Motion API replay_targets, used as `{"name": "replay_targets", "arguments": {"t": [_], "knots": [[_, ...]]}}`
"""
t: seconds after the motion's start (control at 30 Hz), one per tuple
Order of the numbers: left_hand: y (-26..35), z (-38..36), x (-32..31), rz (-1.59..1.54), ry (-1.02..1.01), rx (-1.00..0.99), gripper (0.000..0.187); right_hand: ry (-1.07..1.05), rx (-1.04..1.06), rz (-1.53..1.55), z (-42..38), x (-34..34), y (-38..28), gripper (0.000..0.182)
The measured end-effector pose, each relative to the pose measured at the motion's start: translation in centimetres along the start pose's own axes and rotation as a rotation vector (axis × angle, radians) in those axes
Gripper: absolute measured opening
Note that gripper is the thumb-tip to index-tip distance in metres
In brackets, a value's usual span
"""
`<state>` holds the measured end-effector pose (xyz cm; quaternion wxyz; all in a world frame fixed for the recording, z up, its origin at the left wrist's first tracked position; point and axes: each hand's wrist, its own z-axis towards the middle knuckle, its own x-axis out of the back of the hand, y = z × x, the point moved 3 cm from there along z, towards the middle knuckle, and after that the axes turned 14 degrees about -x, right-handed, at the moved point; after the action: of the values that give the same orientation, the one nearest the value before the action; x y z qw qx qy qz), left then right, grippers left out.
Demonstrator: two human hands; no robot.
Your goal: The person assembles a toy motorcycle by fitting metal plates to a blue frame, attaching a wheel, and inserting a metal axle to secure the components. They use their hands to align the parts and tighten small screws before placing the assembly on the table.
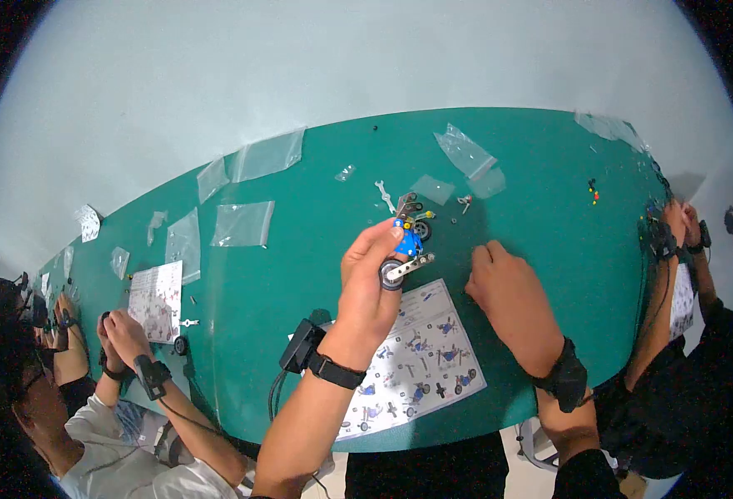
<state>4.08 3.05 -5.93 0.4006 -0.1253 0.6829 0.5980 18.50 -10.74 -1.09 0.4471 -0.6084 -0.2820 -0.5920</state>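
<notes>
My left hand [373,270] is closed around a partly built toy motorcycle [409,242], held up over the green table. Its blue body shows between thumb and fingers, with a black-tyred wheel [391,274] and a pale perforated strip at the near end. Dark perforated pieces stick out at the far end, and a second wheel [420,230] shows beside the body. My right hand [508,298] is low over the table to the right, fingers curled in; what they hold, if anything, is hidden. Below the hands lies a printed instruction sheet [445,378], partly covered by my left forearm.
A small white wrench [385,197] and small parts [465,202] lie beyond my hands. Plastic bags [466,152] are scattered along the far side. People work at both sides, one person's hands [125,337] at left, another's [684,223] at right. Small coloured parts [594,193] lie far right.
</notes>
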Motion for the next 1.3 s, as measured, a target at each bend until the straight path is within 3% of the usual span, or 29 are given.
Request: {"name": "replay_targets", "arguments": {"t": [0.1, 0.3, 0.53, 0.6, 0.7, 0.9, 1.1, 1.2, 1.3], "knots": [[0.2, 0.0, 0.0, 0.012, 0.007, -0.008, 0.026, -0.014, -0.009, 0.040, 0.2, -0.1, -0.1, 0.020], [0.3, -0.4, -0.4, 0.079, 0.020, -0.032, 0.022, 0.017, 0.180, 0.286, 0.8, 0.2, 0.3, 0.019], [0.9, -0.5, -0.3, 0.281, -0.001, -0.169, 0.023, -0.127, -0.006, 0.927, 1.6, 1.8, 0.1, 0.008], [1.0, -0.7, -0.7, 0.205, -0.001, -0.104, 0.023, -0.256, -0.126, 1.163, 1.4, 2.4, -0.4, 0.008], [0.6, -0.8, -0.7, 0.177, -0.011, -0.060, 0.022, -0.237, -0.097, 1.278, 1.3, 2.5, -0.7, 0.006], [0.5, -1.2, -1.2, 0.189, -0.052, -0.058, 0.021, -0.071, -0.045, 1.193, 1.3, 1.7, -1.2, 0.007], [0.6, -1.2, -1.0, 0.200, -0.046, -0.079, 0.019, -0.102, -0.063, 1.131, 1.4, 1.0, -1.6, 0.008], [0.4, -1.1, -1.0, 0.212, -0.058, -0.115, 0.019, -0.099, -0.180, 1.092, 1.3, 1.4, -1.8, 0.009], [0.9, -1.3, -1.3, 0.329, -0.084, -0.204, 0.017, -0.028, -0.109, 0.945, 1.4, 0.2, -1.2, 0.010]]}}
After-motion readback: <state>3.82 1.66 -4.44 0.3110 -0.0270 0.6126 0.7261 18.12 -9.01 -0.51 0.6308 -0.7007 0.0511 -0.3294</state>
